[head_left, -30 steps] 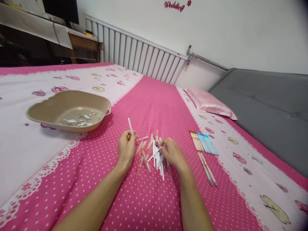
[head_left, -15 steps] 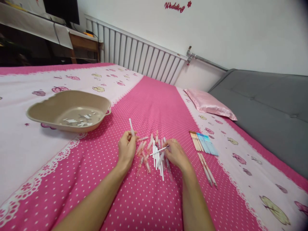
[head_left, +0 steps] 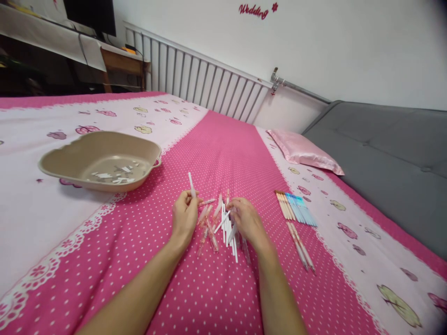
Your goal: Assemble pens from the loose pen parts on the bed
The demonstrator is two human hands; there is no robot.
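My left hand (head_left: 183,215) is closed round a thin white stick (head_left: 191,184) that points up and away from me. My right hand (head_left: 246,220) rests on a loose pile of white sticks and clear pink tubes (head_left: 220,223) on the pink dotted bedspread, and its fingers pinch another white stick (head_left: 223,221) that slants down to the left. The pile lies between my two hands.
A beige plastic basin (head_left: 101,158) with several small white scraps inside stands to the left. A neat row of tan and blue pens (head_left: 295,207) lies to the right, with two more pens (head_left: 300,246) below it. A pink pillow (head_left: 303,150) and a grey sofa (head_left: 384,158) are farther right.
My right hand has shifted slightly left over the pile and the white stick in its fingers now tilts downward. My left hand has stayed put with its stick.
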